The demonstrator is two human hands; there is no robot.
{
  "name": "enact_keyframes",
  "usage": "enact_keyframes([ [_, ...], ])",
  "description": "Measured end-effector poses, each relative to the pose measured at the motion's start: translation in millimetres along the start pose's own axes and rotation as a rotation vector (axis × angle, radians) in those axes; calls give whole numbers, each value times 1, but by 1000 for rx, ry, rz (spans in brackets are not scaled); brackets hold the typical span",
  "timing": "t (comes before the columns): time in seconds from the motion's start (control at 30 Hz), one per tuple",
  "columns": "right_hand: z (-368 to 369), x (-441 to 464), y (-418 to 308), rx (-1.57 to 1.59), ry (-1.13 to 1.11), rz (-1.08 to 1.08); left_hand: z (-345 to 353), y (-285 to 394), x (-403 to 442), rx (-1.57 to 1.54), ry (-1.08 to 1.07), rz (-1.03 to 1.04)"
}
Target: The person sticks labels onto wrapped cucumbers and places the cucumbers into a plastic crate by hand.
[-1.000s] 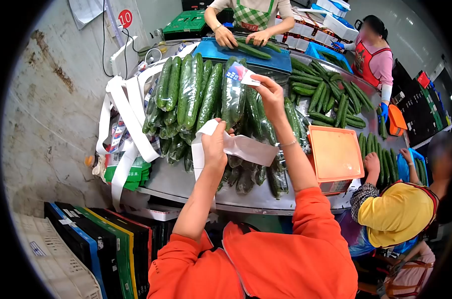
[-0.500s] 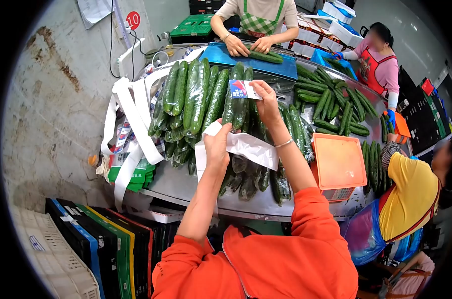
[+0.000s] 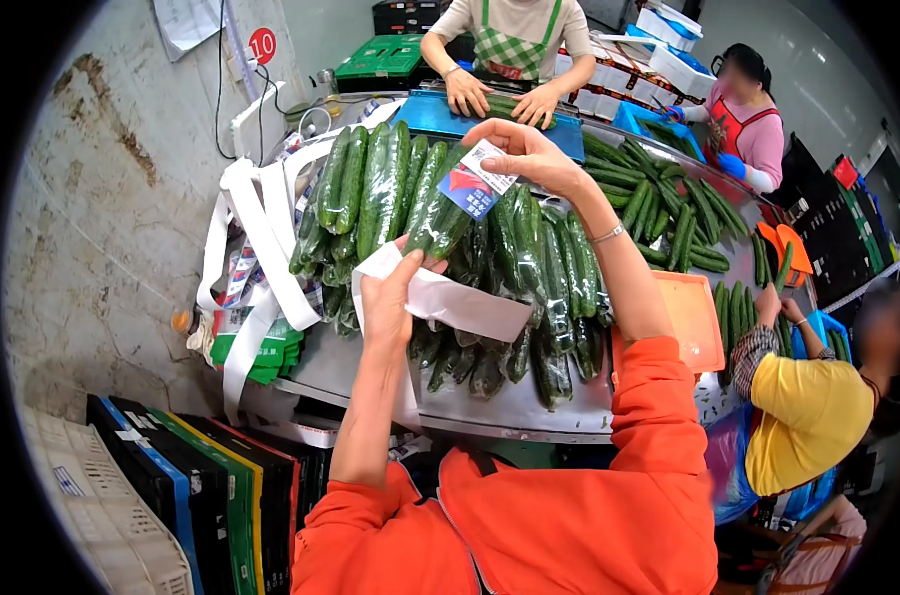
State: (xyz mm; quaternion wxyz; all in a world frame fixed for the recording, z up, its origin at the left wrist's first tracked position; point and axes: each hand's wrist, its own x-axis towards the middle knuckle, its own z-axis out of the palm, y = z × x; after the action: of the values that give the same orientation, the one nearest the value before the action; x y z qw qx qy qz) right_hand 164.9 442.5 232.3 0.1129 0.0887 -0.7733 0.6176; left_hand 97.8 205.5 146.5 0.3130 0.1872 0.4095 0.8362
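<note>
My left hand is closed at the lower end of a bagged cucumber pack, with a white paper strip running through its grip. The strip's other part hangs down by the wrist. Between the thumb and fingers of my right hand is a printed label, blue and red with a white barcode part. It lies over the upper part of the pack, whose far end the hand hides. Whether the label is stuck to the film I cannot tell. More bagged cucumbers are stacked under and around both hands.
Loose cucumbers lie at the right, near an orange basket. White strips drape over the left table edge, above stacked crates. Across the table a co-worker's hands rest by a blue tray; two other people work at right.
My right hand has turned over and tilted the label, showing its barcode part, and sits slightly higher. My left hand has shifted left with the strip. The pack now leans more.
</note>
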Motion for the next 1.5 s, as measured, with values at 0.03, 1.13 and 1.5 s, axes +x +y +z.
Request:
enact_keyframes([
  [0.03,0,2,-2,7,-22,-9,-2,5,-3,21,-4,15],
  [1.13,24,-1,36,-1393,588,36,-48,20,-9,18,23,-42],
  [1.5,128,-47,61,340,830,101,-34,12,-27,9,-20,36],
])
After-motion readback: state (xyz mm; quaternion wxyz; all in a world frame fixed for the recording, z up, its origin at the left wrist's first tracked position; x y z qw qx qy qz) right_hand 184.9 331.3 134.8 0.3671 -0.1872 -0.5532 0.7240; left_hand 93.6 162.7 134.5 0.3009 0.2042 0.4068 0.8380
